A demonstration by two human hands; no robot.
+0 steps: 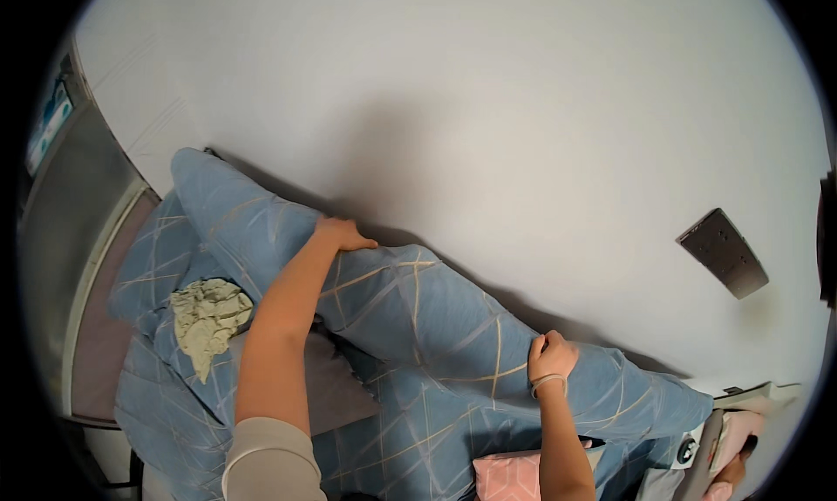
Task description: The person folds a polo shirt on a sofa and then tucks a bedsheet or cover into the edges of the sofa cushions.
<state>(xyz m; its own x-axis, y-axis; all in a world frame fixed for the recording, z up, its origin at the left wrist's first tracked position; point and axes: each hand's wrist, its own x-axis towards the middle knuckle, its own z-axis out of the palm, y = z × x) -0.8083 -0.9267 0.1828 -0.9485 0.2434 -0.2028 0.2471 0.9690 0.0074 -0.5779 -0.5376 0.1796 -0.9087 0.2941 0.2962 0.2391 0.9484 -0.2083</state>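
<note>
A thick blue quilt (pixel 453 327) with yellow and pale crossing lines lies in a long raised fold along the wall. My left hand (pixel 343 233) is hooked over its upper edge. The fingers are partly hidden behind the fold, and the thumb points right. Further right, my right hand (pixel 554 359) is closed in a fist on the same edge, with a band around the wrist. Left of my left forearm, a crumpled pale green cloth (pixel 207 318) rests on the blue bedding. A grey-brown flat piece (pixel 336 383) shows under the fold, partly covered by my arm.
A pink patterned cushion (pixel 506 477) is beside my right forearm. A dark flat holder (pixel 725 252) is fixed to the white wall (pixel 540 135). At the left stands a metal-edged bed end (pixel 87 213). Folded pink and grey items (pixel 731 440) lie at the lower right.
</note>
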